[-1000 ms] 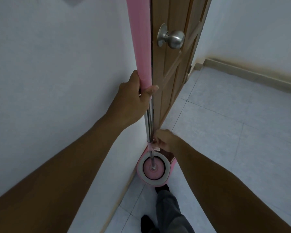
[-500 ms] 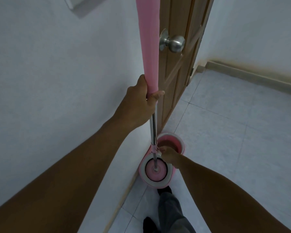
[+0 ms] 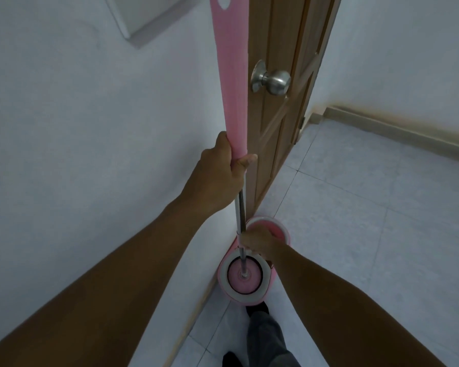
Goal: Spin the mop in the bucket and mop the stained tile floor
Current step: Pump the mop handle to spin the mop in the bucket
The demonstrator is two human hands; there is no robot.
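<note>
Pink foam covers the top of the mop handle (image 3: pixel 232 83), and the person's left hand (image 3: pixel 217 178) is curled tight round its lower end, thumb pressed across the front. Down low, the right hand (image 3: pixel 260 241) has its fingers bunched in a pinch around the steel shaft (image 3: pixel 240 213) at the small collar, probably the lock for the pump action, though I can't tell if it's flipped.

The mop head sits in the spinner basket (image 3: pixel 244 274) at the near end of the pink spin bucket (image 3: pixel 269 283), which is parked against the white wall (image 3: pixel 77 154) just beside the wooden door (image 3: pixel 281 128).

To spin it well I'd keep the shaft dead vertical over the basket's centre and pump straight down with the top hand; any lean and that light plastic tub will likely skid on the smooth pale tiles (image 3: pixel 368 247). The round brushed-metal doorknob (image 3: pixel 272 80) sits close to the handle, so watch the swing.
</note>
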